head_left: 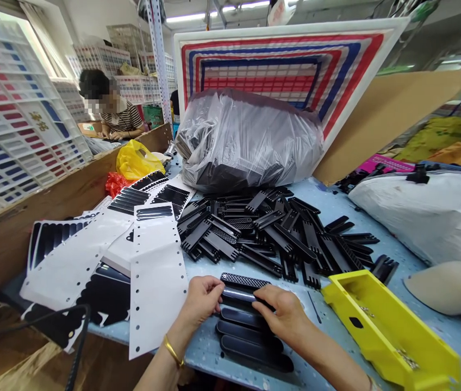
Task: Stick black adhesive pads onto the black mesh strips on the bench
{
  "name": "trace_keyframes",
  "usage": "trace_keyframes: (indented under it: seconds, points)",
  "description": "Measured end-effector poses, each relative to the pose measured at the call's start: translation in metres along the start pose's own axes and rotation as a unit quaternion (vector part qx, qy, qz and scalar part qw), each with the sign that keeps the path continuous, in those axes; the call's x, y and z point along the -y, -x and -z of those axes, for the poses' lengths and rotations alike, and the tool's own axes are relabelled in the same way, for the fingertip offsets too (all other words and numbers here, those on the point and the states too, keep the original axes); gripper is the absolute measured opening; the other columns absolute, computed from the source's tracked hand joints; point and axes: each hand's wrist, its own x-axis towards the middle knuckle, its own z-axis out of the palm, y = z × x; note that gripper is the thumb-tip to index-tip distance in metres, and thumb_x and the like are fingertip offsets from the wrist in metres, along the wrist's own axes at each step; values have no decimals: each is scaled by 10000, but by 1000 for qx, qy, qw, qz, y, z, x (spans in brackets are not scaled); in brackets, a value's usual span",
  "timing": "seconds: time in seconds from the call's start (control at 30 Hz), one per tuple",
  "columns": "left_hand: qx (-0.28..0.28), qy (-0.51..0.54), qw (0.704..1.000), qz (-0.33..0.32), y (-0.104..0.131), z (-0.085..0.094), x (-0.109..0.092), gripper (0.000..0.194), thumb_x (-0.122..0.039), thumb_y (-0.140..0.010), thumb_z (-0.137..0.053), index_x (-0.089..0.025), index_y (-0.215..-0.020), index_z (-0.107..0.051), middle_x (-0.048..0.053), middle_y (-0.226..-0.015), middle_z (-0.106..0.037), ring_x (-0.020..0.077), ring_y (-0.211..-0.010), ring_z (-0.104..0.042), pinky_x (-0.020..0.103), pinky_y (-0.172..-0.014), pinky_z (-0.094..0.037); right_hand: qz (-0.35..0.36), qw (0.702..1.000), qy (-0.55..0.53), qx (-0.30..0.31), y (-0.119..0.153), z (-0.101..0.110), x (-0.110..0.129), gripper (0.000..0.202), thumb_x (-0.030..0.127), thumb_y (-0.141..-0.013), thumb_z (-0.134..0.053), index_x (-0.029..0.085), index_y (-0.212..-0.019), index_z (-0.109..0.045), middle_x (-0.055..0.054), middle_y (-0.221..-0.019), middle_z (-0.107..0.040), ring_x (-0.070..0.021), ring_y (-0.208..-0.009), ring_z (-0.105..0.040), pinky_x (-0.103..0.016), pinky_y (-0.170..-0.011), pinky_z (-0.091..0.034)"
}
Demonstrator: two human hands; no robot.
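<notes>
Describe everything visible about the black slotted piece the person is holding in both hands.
The black slotted piece is a long, narrow bar with rounded ends, seemingly dark plastic, its top face covered in a fine perforated grid. It lies roughly level, crosswise to the person, just above the blue table. The left hand pinches its left end; the right hand covers its right end. A shiny strip sits right beneath it, above a row of similar dark strips.

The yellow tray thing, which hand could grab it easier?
Probably the right hand. It rests on the row of black oblong pieces, on the side where the yellow tray sits. The left hand pinches the top piece's far end, beside the white backing sheets.
</notes>
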Motion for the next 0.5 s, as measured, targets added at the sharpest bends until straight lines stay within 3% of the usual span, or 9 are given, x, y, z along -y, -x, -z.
trace_keyframes:
  seconds: [0.5]
  points:
    - [-28,-4,1000,12,0,-3,-7,107,-230,-677,-588,-142,-651,-643,-47,-434,-548,90,-346,-519,164,-342,-348,-81,992,-86,50,-5,2,1,208,162,-801,-616,196,-918,-785,-76,-901,-744,-227,-831,-689,-310,-776,-535]
